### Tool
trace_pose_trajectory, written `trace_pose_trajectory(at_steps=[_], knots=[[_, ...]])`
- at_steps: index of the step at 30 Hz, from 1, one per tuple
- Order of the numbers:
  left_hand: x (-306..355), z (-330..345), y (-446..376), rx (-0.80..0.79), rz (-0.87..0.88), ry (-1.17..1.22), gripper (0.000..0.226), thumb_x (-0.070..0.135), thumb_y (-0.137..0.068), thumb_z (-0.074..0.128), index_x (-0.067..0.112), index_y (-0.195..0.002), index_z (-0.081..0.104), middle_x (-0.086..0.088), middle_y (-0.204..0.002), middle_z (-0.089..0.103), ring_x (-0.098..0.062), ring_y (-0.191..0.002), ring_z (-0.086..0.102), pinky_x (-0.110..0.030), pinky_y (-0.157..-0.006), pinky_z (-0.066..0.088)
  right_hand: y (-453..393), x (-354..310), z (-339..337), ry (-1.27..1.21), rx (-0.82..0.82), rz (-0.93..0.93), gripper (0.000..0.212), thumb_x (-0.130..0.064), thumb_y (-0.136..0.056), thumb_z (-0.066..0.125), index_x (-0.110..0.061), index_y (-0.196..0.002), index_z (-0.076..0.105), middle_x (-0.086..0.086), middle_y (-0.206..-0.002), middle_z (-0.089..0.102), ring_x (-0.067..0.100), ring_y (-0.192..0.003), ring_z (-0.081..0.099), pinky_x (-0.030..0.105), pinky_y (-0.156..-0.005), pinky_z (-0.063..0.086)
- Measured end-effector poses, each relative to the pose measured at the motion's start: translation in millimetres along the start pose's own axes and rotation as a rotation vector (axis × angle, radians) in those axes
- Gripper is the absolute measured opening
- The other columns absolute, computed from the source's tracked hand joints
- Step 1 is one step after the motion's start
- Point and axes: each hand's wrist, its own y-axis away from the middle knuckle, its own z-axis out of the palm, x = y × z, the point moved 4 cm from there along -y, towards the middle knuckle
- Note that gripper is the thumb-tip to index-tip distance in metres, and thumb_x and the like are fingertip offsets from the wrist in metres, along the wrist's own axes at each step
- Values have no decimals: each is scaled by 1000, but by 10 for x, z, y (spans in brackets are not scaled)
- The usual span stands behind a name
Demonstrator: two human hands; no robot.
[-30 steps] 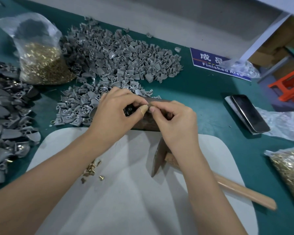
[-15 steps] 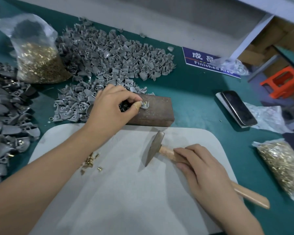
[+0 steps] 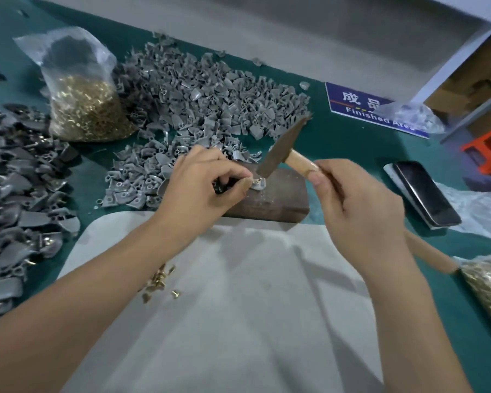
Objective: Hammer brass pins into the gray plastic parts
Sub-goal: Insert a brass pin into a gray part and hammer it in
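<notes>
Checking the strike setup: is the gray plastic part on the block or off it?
On it: the gray plastic part lies atop the brown block, pinched by the left hand.

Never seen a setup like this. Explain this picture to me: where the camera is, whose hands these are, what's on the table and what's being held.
There is no machine here. The camera sits on a person's head and looks down at their own two hands. The left hand pinches a small gray plastic part with a brass pin in it, steadying it on a dark block. The right hand has its grip on the wooden handle of a hammer, whose head is at the pin. On the green table lie a heap of gray parts, a bag of brass pins, loose pins on a white mat, and a phone.
</notes>
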Motion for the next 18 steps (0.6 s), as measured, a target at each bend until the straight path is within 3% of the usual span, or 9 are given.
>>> trace_pose_trajectory(at_steps=[3, 6, 8, 12, 16, 18], knots=[[-15, 9, -4, 6, 8, -14, 9, 36, -91, 73, 32, -96, 79, 10, -76, 53, -16, -86, 47, -45, -82, 42, 66, 29, 33, 51, 26, 31, 30, -43, -108, 39, -25, -107, 63, -14, -87, 59, 14, -79, 52, 35, -59, 29], [-19, 17, -8, 10, 2, -15, 7, 33, -91, 75, 31, -96, 79, 9, -76, 54, -17, -86, 47, -48, -82, 43, 107, 56, 70, 57, -41, 91, 43, -49, -106, 30, -22, -110, 63, -8, -85, 66, 28, -78, 61, 40, -60, 35], [-19, 18, -4, 7, 2, -14, 7, 33, -91, 75, 30, -96, 79, 9, -77, 54, -17, -86, 47, -47, -83, 43, 133, 35, 47, 61, 22, 97, 40, -46, -106, 33, -21, -110, 64, -5, -81, 64, 34, -74, 61, 37, -59, 29], [-20, 7, -14, 8, 4, -4, 7, 34, -91, 76, 29, -95, 79, 8, -76, 56, -18, -88, 48, -46, -84, 43, 191, -72, 9, 45, 198, 163, 32, -40, -107, 42, -20, -112, 67, -3, -87, 70, 33, -73, 60, 33, -59, 22], [4, 8, -19, 8, 21, 10, 7, 36, -90, 75, 32, -95, 78, 7, -74, 56, -20, -85, 49, -45, -82, 43, 181, -128, 149, 42, 75, 129, 31, -41, -108, 42, -25, -120, 66, -5, -96, 71, 30, -81, 64, 34, -60, 25], [1, 16, -14, 3, 22, 13, 8, 38, -90, 74, 33, -95, 78, 7, -74, 56, -20, -85, 49, -46, -82, 42, 182, -118, 144, 58, 100, 115, 29, -40, -108, 43, -26, -119, 66, -5, -93, 71, 29, -78, 64, 33, -59, 25]])
